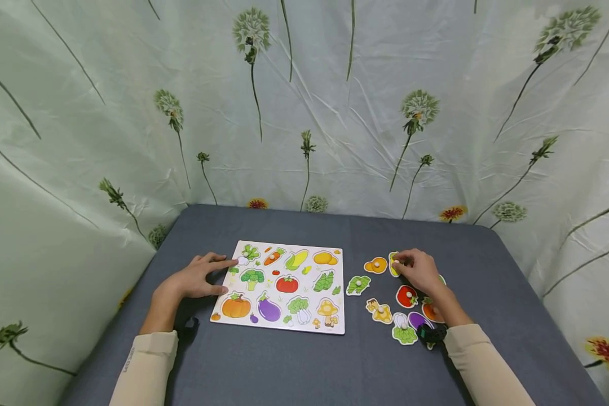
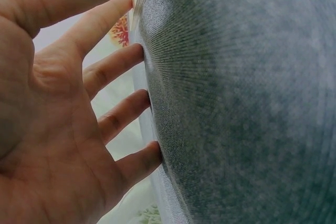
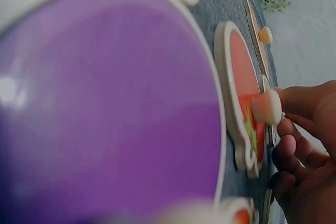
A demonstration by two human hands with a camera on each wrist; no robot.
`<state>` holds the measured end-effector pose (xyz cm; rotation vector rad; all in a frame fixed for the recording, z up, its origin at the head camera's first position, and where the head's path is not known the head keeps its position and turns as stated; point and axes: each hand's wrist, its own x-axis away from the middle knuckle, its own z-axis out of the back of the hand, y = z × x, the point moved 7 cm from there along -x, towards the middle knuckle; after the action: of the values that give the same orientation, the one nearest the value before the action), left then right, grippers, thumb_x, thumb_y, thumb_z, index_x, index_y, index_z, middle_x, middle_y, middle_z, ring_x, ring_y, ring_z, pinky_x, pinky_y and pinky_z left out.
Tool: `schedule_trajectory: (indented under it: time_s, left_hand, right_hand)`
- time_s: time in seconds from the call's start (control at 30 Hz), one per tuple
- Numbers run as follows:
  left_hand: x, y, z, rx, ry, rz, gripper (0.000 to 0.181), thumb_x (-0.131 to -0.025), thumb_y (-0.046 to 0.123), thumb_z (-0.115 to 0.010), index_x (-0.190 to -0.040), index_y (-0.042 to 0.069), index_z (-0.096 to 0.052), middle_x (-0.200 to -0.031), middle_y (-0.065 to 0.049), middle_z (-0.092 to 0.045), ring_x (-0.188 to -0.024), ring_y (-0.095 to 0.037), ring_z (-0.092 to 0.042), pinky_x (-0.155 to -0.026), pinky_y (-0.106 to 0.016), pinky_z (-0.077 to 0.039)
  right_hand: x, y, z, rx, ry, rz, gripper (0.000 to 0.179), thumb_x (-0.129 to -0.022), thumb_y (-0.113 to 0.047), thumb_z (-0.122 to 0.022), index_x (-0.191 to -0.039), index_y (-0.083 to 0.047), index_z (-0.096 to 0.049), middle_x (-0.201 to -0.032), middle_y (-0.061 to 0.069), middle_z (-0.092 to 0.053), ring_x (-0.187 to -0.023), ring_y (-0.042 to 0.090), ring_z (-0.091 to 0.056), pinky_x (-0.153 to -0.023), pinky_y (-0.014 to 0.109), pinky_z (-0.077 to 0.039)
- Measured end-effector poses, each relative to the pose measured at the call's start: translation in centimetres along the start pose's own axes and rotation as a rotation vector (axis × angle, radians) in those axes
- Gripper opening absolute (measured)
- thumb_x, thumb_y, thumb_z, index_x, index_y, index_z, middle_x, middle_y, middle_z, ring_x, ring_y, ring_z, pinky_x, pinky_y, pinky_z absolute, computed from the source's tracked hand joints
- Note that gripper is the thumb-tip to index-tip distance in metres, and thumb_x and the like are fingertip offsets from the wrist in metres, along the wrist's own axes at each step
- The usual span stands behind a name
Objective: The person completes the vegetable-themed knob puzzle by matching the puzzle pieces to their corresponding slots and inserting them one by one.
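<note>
My left hand (image 1: 201,277) rests at the left edge of a white vegetable puzzle board (image 1: 312,298), thumb and index finger touching it. In the left wrist view, the fingers of that left hand (image 2: 63,103) are spread and hold nothing. Right of the board, my right hand (image 1: 420,272) pinches a yellow corn puzzle piece (image 1: 393,264), partly hidden by the fingers. An orange-yellow double-round piece (image 1: 373,266) lies just left of it. Closer to me lie a tomato piece (image 1: 405,297) and a purple eggplant piece (image 3: 115,93), which fills much of the right wrist view.
Other knobbed pieces lie around: a green pea-pod piece (image 1: 358,286) beside the board, a mushroom piece (image 1: 379,311), a bok choy piece (image 1: 405,334) and a pumpkin piece (image 1: 428,310) partly under the right wrist. A dandelion-print curtain (image 1: 335,113) hangs behind the grey table (image 1: 284,366).
</note>
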<state>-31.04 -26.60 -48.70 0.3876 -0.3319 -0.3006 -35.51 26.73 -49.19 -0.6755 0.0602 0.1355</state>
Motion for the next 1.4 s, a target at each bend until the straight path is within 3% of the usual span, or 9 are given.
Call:
schedule_trajectory:
  time_s: [0.43, 0.77, 1.07, 1.4]
  left_hand:
    - [-0.2, -0.2, -0.2, 0.001, 0.004, -0.001, 0.080, -0.086, 0.051, -0.075, -0.155, 0.021, -0.048, -0.157, -0.023, -0.039, -0.134, -0.046, -0.036, -0.104, -0.074, -0.036]
    - [-0.4, -0.5, -0.3, -0.003, 0.006, -0.002, 0.081, -0.086, 0.053, -0.075, -0.156, 0.021, -0.048, -0.157, -0.022, -0.038, -0.134, -0.046, -0.036, -0.104, -0.074, -0.036]
    - [-0.3, -0.3, 0.0, -0.006, 0.012, -0.015, 0.081, -0.086, 0.052, -0.076, -0.155, 0.020, -0.049, -0.157, -0.023, -0.039, -0.134, -0.047, -0.036, -0.103, -0.075, -0.036]
    - [-0.4, -0.4, -0.2, -0.002, 0.010, -0.009, 0.082, -0.085, 0.053, -0.076, -0.155, 0.021, -0.049, -0.157, -0.023, -0.039, -0.135, -0.047, -0.035, -0.104, -0.075, -0.036]
  right_hand:
    - [0.4, 1.2, 0.0, -0.002, -0.076, -0.029, 0.025, -0.100, -0.017, -0.067, -0.118, -0.002, -0.075, -0.114, 0.018, -0.069, -0.082, 0.020, -0.056, -0.073, 0.034, -0.044]
    - [0.8, 1.6, 0.3, 0.004, -0.079, -0.036, 0.024, -0.100, -0.019, -0.069, -0.117, -0.003, -0.075, -0.110, 0.015, -0.071, -0.082, 0.019, -0.058, -0.073, 0.032, -0.046]
    - [0.9, 1.6, 1.2, 0.003, -0.019, -0.072, 0.027, -0.095, -0.030, -0.076, -0.108, -0.006, -0.078, -0.089, 0.005, -0.071, -0.077, 0.018, -0.058, -0.069, 0.030, -0.046]
    - [1.0, 0.3, 1.6, -0.011, 0.047, -0.045, 0.032, -0.092, -0.039, -0.078, -0.100, -0.008, -0.078, -0.084, 0.005, -0.072, -0.073, 0.018, -0.059, -0.062, 0.028, -0.047]
